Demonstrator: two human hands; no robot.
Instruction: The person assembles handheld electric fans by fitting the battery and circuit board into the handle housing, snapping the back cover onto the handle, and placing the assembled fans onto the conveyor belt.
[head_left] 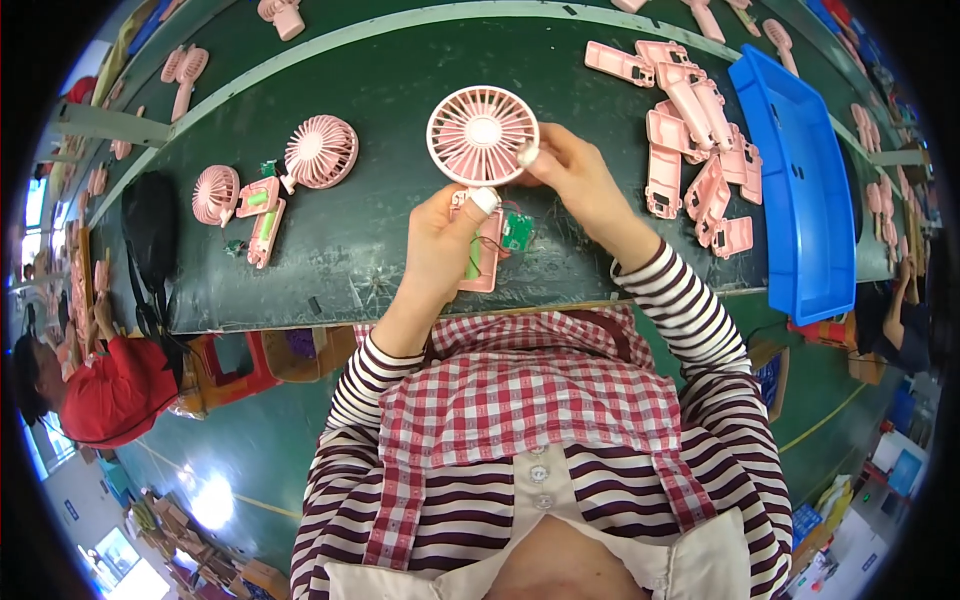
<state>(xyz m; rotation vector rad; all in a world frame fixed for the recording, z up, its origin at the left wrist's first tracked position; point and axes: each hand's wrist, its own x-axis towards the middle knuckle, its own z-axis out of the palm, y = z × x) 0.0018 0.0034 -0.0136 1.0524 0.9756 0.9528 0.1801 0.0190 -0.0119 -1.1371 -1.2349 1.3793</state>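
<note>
A pink handheld fan with a round slatted head faces up in front of me. My left hand is closed round its open handle half, with a white cover on the thumb. Inside that half a green battery shows, partly hidden by the fingers. A green circuit board hangs on wires beside the handle. My right hand is closed on the right rim of the fan head, its covered thumb on top and its other fingers partly hidden beneath.
Two more open pink fans lie at the left with batteries and boards exposed. Several pink handle shells are piled at the right, beside a blue tray. A co-worker in a red top sits far left; a black bag hangs nearby.
</note>
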